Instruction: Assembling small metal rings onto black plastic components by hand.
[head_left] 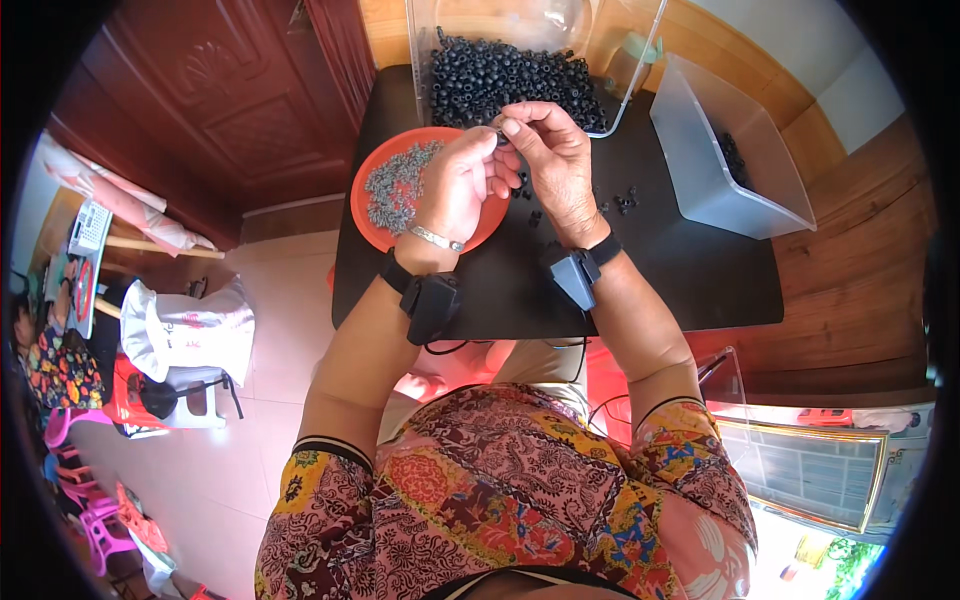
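My left hand [463, 182] and my right hand [558, 168] meet above the table, fingertips pressed together on a small dark piece [502, 138], mostly hidden by the fingers. The left hand's thumb and forefinger pinch it while its other fingers curl loosely. From the other side, the right thumb and forefinger close on the same spot. Beneath the left hand lies an orange-red round tray [364, 222] with a heap of small grey metal-looking pieces [392, 190]. Just beyond the hands, a clear bin holds many black ring-shaped plastic parts [490, 80].
Several loose black parts [626, 201] lie on the dark table [690, 280] right of my hands. A translucent box [740, 195] with a few black parts stands at the right. Behind the bin's right side is a jar [628, 68]. A white bag [190, 330] rests at left.
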